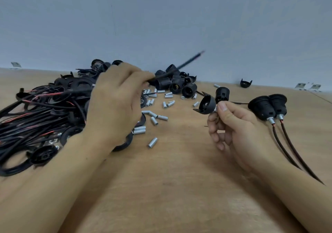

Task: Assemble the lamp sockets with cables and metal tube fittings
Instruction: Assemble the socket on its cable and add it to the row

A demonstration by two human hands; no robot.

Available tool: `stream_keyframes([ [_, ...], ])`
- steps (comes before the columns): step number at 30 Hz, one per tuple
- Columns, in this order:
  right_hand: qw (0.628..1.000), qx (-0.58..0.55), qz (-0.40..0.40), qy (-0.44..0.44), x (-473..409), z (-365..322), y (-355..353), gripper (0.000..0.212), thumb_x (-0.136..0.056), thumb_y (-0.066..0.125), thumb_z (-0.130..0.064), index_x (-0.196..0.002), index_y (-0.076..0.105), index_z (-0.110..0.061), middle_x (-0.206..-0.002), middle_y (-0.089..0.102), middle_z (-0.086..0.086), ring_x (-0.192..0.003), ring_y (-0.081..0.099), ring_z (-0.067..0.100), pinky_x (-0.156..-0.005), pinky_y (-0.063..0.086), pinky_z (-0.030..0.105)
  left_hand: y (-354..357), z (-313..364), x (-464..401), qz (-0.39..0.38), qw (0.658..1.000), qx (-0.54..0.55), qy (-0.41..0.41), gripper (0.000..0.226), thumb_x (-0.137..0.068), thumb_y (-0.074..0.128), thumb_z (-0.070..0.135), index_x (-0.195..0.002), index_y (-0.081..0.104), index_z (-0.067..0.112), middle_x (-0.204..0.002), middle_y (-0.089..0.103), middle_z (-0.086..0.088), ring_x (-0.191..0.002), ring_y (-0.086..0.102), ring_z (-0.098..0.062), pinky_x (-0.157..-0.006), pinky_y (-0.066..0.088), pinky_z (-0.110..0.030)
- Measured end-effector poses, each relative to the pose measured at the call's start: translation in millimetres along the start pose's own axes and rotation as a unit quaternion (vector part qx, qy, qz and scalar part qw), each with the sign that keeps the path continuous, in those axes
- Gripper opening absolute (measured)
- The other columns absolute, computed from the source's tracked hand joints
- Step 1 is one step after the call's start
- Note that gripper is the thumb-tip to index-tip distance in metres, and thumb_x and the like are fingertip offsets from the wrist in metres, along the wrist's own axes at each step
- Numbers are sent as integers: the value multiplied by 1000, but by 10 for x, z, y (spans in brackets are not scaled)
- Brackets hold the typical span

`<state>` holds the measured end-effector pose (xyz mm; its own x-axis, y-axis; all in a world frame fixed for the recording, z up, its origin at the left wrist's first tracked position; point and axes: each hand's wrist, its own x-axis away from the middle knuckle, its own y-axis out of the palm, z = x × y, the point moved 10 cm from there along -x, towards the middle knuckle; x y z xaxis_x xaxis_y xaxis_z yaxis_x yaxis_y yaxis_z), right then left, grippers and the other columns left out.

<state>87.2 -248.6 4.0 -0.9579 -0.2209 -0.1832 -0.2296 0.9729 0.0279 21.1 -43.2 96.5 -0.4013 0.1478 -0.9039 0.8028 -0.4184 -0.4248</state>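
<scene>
Head view shows the left hand (115, 103) at centre left pinching a black cable (177, 67); its long axis rises toward the upper right. Right hand (233, 126), at centre right, pinches a socket cap (206, 105) by its metal tube, cap pointing upper left.

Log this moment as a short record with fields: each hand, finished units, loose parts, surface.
left hand: left hand pinches a black cable, its blurred free end pointing up and right
right hand: right hand holds a black socket cap with a metal tube fitting at its fingers
finished units: two assembled sockets with cables, lying at the right
loose parts: metal tubes scattered mid-table; cable pile at left; socket bodies by the wall
surface: wooden table
</scene>
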Motion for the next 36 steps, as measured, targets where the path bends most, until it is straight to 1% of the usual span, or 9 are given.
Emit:
stream_keyframes([
  [2, 999, -32, 6, -11, -15, -38, -50, 34, -91, 53, -38, -63, 61, -20, -61, 53, 5, -48, 44, 17, -38, 32, 25, 116, 227, 41, -18, 998, 22, 63, 21, -90, 59, -8, -101, 75, 1, -91, 68, -14, -80, 62, -35, -69, 47, -50],
  [4, 998, -57, 14, -31, -28, -84, -107, 35, -92, 55, -35, -61, 61, -20, -58, 53, 5, -47, 44, 16, -38, 32, 25, 151, 299, 59, -16, 996, 34, 80, 24, -89, 58, -12, -99, 76, 1, -90, 68, -14, -78, 61, -34, -68, 45, -50],
  [9, 991, -104, 21, -77, -58, -159, -201, 35, -89, 49, -28, -58, 58, -16, -53, 50, 5, -45, 42, 17, -41, 32, 24, 96, 232, 50, -7, 995, 40, 94, 30, -85, 58, -18, -99, 76, 1, -89, 68, -14, -79, 58, -33, -68, 43, -52],
  [15, 989, -126, 17, -80, -69, -140, -217, 31, -87, 49, -25, -64, 47, -4, -52, 50, 5, -44, 42, 17, -41, 31, 24, 86, 187, 46, -23, 993, 49, 106, 45, -72, 59, -31, -97, 76, 2, -87, 66, -14, -77, 55, -34, -67, 42, -51],
  [20, 989, -123, 17, -81, -64, -162, -203, 33, -86, 48, -24, -57, 51, -9, -49, 48, 6, -42, 40, 18, -40, 31, 24, 146, 214, 53, -55, 990, 52, 118, 50, -69, 53, -31, -97, 77, 3, -87, 66, -12, -76, 55, -32, -72, 39, -44],
  [26, 989, -121, 20, -82, -62, -169, -193, 35, -86, 48, -24, -54, 53, -12, -47, 47, 4, -41, 39, 16, -40, 30, 22, 171, 216, 49, -71, 990, 49, 114, 49, -68, 53, -29, -97, 77, 3, -86, 66, -11, -75, 54, -31, -69, 38, -46],
  [29, 990, -104, 15, -94, -61, -178, -201, 37, -88, 47, -24, -53, 56, -14, -47, 48, 3, -41, 39, 17, -41, 31, 22, 182, 198, 46, -78, 990, 56, 101, 49, -69, 56, -30, -98, 76, 4, -86, 66, -11, -75, 54, -31, -69, 39, -47],
  [32, 993, -40, 8, -113, -45, -207, -179, 38, -90, 47, -26, -55, 61, -18, -50, 50, 0, -44, 42, 16, -41, 33, 23, 182, 177, 49, -86, 988, 97, 80, 43, -76, 56, -26, -102, 75, 3, -87, 65, -11, -76, 57, -32, -66, 43, -49],
  [36, 988, 46, -8, -144, 10, -245, -121, 33, -93, 49, -24, -72, 61, -1, -59, 60, 6, -50, 49, 17, -42, 38, 25, 253, 272, 86, -120, 980, 128, 97, 44, -74, 52, -23, -102, 75, 2, -87, 65, -10, -73, 57, -32, -64, 45, -47],
])
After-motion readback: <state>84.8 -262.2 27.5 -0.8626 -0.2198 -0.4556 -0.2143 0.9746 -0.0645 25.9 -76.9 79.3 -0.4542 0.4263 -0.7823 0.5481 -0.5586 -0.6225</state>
